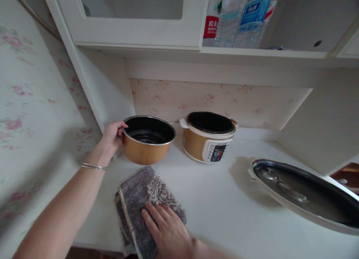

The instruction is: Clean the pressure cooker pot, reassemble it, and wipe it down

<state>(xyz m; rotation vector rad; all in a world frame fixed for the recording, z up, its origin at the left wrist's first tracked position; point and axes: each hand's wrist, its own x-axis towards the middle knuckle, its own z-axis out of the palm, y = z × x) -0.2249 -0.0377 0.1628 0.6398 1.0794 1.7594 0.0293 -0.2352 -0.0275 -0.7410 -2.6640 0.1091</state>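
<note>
My left hand [114, 134] grips the left rim of a round inner pot [147, 151], gold outside and black inside, its thumb over the edge. The pot is upright at the back left of the white counter. In front of it lies a folded grey cloth [140, 193] with a pale floral pattern. My right hand [165, 223] rests flat on this cloth, fingers stretched out. To the pot's right stands a gold and white electric cooker [193, 145], uncovered, with a control panel facing me.
At the right, a large lid [297, 188] lies with its dark inner side up. Overhead hangs a white cabinet [134, 30], with several plastic bottles [238, 19] on its open shelf. Floral wallpaper [28, 101] covers the wall at the left. The counter [218, 206] has its front edge near me.
</note>
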